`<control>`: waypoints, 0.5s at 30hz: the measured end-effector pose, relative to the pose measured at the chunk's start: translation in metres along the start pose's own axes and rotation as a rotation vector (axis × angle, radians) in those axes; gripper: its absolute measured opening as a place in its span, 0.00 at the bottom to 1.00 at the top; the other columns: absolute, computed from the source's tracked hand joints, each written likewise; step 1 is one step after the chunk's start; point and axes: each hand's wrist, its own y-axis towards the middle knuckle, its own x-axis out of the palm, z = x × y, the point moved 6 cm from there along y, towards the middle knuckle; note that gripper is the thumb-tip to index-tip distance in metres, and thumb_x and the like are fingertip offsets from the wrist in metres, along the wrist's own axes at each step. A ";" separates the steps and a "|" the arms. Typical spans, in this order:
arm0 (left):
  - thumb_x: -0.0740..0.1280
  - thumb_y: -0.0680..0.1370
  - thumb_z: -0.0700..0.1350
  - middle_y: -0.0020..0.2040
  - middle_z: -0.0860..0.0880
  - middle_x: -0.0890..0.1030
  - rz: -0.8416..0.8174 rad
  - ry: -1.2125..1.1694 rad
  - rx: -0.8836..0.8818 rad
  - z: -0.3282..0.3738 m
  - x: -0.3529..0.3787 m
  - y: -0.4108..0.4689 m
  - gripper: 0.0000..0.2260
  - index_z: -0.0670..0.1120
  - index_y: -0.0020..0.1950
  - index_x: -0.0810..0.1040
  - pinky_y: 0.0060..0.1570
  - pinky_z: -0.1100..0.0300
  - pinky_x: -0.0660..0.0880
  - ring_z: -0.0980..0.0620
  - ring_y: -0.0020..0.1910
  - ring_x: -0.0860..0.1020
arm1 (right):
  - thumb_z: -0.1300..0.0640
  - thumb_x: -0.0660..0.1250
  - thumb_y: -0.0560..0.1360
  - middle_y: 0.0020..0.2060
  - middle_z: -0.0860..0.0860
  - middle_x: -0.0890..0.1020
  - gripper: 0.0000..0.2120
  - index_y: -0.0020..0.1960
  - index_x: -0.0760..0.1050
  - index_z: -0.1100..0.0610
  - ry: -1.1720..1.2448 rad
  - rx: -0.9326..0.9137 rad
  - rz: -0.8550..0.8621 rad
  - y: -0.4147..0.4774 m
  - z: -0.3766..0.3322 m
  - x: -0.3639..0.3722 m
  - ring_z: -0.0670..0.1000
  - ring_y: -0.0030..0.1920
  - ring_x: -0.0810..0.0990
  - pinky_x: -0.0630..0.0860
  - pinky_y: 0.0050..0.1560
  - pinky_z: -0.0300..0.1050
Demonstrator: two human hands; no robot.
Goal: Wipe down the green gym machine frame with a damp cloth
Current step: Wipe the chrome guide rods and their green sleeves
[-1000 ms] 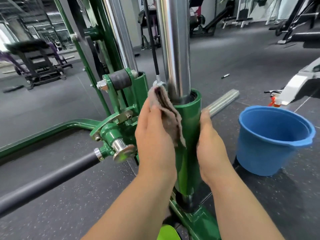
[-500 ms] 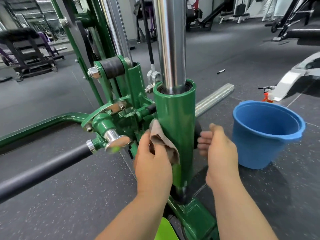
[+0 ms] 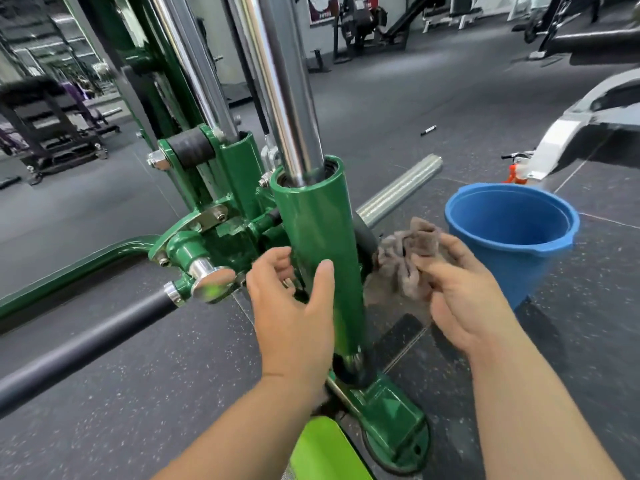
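The green sleeve [image 3: 311, 220] of the gym machine frame stands upright in front of me around a chrome pole [image 3: 284, 98]. My left hand [image 3: 291, 306] is at the sleeve's lower left; its thumb lies on the front of the sleeve and its fingers curl loosely beside it, holding nothing. My right hand [image 3: 460, 292] is to the right of the sleeve and grips the crumpled brown cloth [image 3: 412, 251]. The cloth hangs just off the sleeve, next to a black rubber stop.
A blue bucket [image 3: 519, 271] stands on the dark rubber floor at the right, close to my right hand. A knurled steel peg [image 3: 398, 192] juts out behind the cloth. A black bar [image 3: 86, 344] runs left. An orange spray bottle [image 3: 514, 171] and white machine part [image 3: 561, 133] lie beyond the bucket.
The cloth has passed from my left hand to my right hand, round the back of the sleeve. Earlier my left hand slid the cloth down the sleeve.
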 end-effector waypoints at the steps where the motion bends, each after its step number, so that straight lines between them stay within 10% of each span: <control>1: 0.71 0.73 0.56 0.58 0.58 0.73 -0.038 0.016 -0.088 -0.008 0.003 0.004 0.18 0.60 0.60 0.68 0.61 0.55 0.73 0.58 0.57 0.74 | 0.72 0.63 0.76 0.53 0.54 0.85 0.15 0.56 0.80 0.57 -0.063 -0.029 0.045 0.003 0.001 0.003 0.55 0.57 0.82 0.80 0.50 0.45; 9: 0.75 0.63 0.64 0.50 0.60 0.80 -0.171 0.129 -0.221 -0.020 0.026 0.021 0.28 0.57 0.58 0.70 0.53 0.52 0.78 0.58 0.50 0.79 | 0.44 0.55 0.81 0.40 0.55 0.84 0.18 0.50 0.79 0.53 -0.244 0.428 0.132 0.002 0.081 0.040 0.54 0.33 0.78 0.69 0.30 0.42; 15: 0.70 0.59 0.71 0.46 0.59 0.79 -0.192 0.345 -0.147 -0.022 0.023 0.031 0.32 0.56 0.56 0.69 0.50 0.52 0.79 0.54 0.48 0.79 | 0.38 0.50 0.79 0.49 0.57 0.82 0.26 0.59 0.76 0.55 -0.573 0.396 0.074 0.027 0.085 0.034 0.54 0.35 0.76 0.69 0.28 0.41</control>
